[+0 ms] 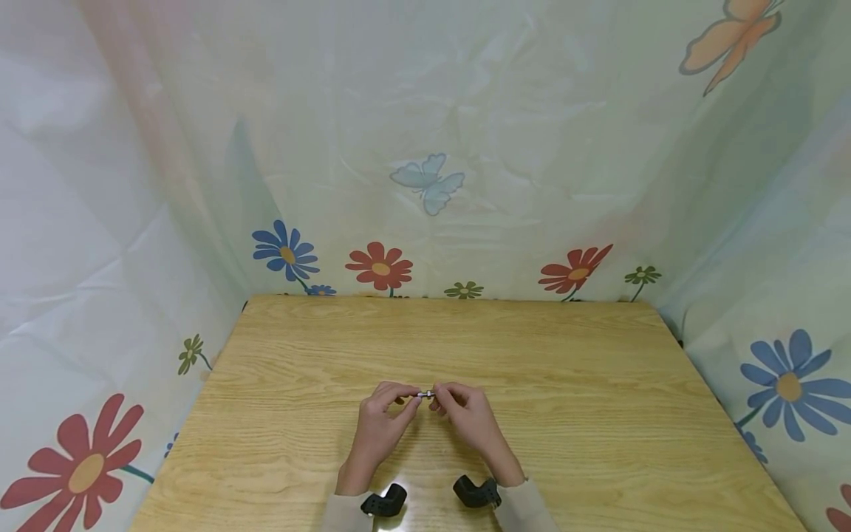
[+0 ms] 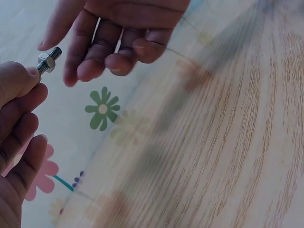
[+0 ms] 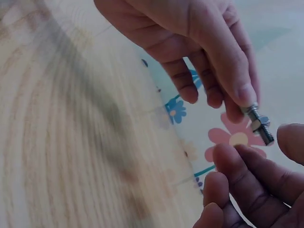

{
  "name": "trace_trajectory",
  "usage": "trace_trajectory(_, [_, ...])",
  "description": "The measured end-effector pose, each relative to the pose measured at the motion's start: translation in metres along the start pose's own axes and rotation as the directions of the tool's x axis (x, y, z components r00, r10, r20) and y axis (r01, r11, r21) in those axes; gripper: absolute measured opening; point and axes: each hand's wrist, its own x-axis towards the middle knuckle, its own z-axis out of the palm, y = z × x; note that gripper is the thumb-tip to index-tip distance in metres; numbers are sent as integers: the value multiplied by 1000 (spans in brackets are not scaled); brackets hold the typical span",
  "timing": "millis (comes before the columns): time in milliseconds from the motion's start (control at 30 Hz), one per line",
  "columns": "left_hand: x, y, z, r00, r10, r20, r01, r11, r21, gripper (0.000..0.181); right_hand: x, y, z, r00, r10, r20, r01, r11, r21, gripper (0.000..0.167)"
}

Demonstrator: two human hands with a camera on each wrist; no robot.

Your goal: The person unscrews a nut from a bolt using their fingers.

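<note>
My left hand (image 1: 382, 427) pinches a small silver bolt (image 1: 422, 394) between thumb and fingers, above the wooden table. A hex nut (image 2: 47, 62) sits partway along the bolt's thread, and the threaded end sticks out past it. The bolt's other end is hidden in the left fingertips (image 3: 246, 95). My right hand (image 1: 473, 421) is close to the free end, thumb and forefinger on either side of it. In the right wrist view a gap shows between those fingers and the bolt, and the other right fingers are loosely bent.
The wooden table (image 1: 465, 340) lies under both hands. A pale curtain (image 1: 532, 148) with printed flowers and butterflies stands behind it and on both sides. Black camera mounts (image 1: 384, 501) sit at the wrists.
</note>
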Motion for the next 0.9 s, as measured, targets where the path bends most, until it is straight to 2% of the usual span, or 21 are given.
trace_trajectory(133, [1,0,1,999,31,-9,-31,1000,1,17,-1,1,2,999,20,34,-20,1000,1,40])
trace_trajectory(300, [1,-1,1,999,50,-14,-50,999,2,18,0,1,1,999,-15,51,15,1000,-7,36])
trace_trajectory(433, [0,-2,0,999,39,0,-39,999,2,18,0,0,-1,996,-54,66,56,998,-38,28])
trace_trajectory(600, [-1,-1,-1,1000,16,21,-16,1000,3,15,-2,-3,-3,995,-62,82,64,998,-22,17])
trace_trajectory(800, [-1,-1,0,1000,-1,26,1,1000,5,16,-2,-4,-3,993,-97,67,96,995,18,14])
trace_trajectory(900, [-2,-1,0,1000,-9,30,9,1000,7,15,-2,-3,-3,988,-137,67,135,990,39,15])
